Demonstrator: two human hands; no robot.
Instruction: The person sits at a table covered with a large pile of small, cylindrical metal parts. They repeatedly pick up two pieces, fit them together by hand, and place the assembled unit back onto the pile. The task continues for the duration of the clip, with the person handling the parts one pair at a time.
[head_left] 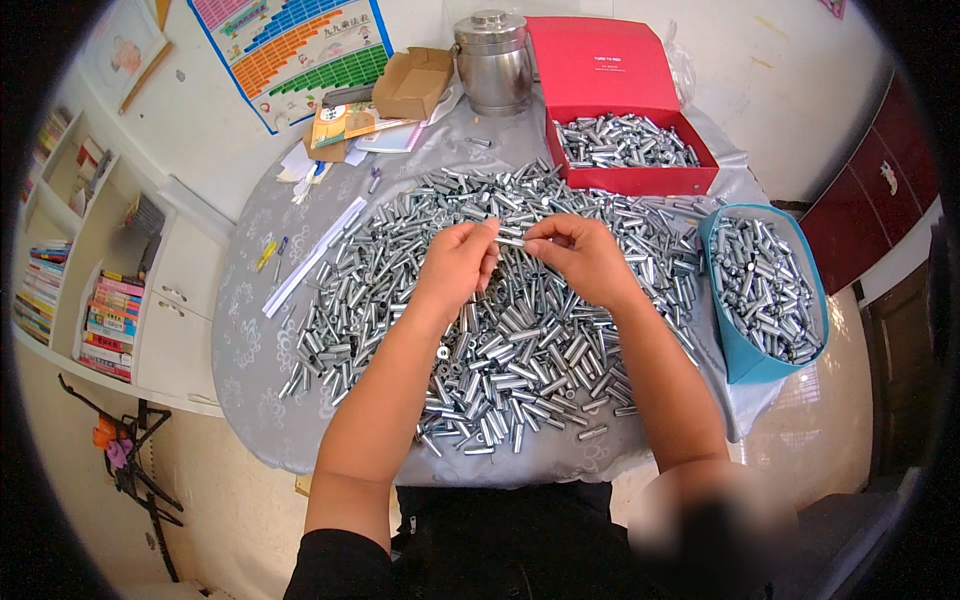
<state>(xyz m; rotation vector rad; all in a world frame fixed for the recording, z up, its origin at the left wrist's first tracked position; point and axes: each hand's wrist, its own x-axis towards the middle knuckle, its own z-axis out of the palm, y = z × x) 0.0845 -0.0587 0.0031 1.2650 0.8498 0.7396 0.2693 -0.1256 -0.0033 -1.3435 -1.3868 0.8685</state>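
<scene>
Over the middle of the heap, my left hand (458,264) and my right hand (583,258) meet at a short silvery expansion bolt (511,240). Each hand pinches one end of it, so the bolt lies level between my fingertips and its ends are hidden. Below and around them spreads a broad heap of loose metal expansion bolts and sleeves (530,350), some with washers and nuts among them. My forearms reach across the near part of this heap.
An open red box (632,180) full of metal parts stands at the back right. To the right is a filled blue fabric bin (752,345). A steel pot (494,68), a cardboard box (412,84) and a white strip (315,258) lie on the grey-clothed table (245,375).
</scene>
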